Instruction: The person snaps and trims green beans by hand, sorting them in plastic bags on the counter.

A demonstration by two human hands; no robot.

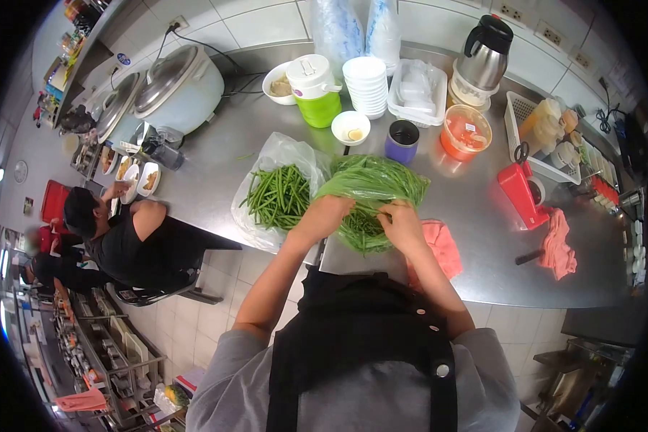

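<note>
A clear plastic bag (371, 186) of long green beans lies at the steel counter's front edge. My left hand (329, 214) grips the left side of its mouth, with fingers curled on the plastic. On the right side of the mouth, my right hand (401, 222) pinches the plastic between thumb and fingers. Beans show in the opening between both hands. Just left of it, cut green beans (279, 196) are heaped on an opened white plastic bag (295, 150). A pink cloth (439, 250) lies beside my right forearm.
Behind the bags stand a green jug (317, 104), a small white bowl (351, 129), a purple cup (402, 141) and an orange-filled tub (466, 134). Scissors (521, 153) rest in a red holder (520, 196) at right. At left, a person (129, 237) sits eating near large rice cookers (180, 90).
</note>
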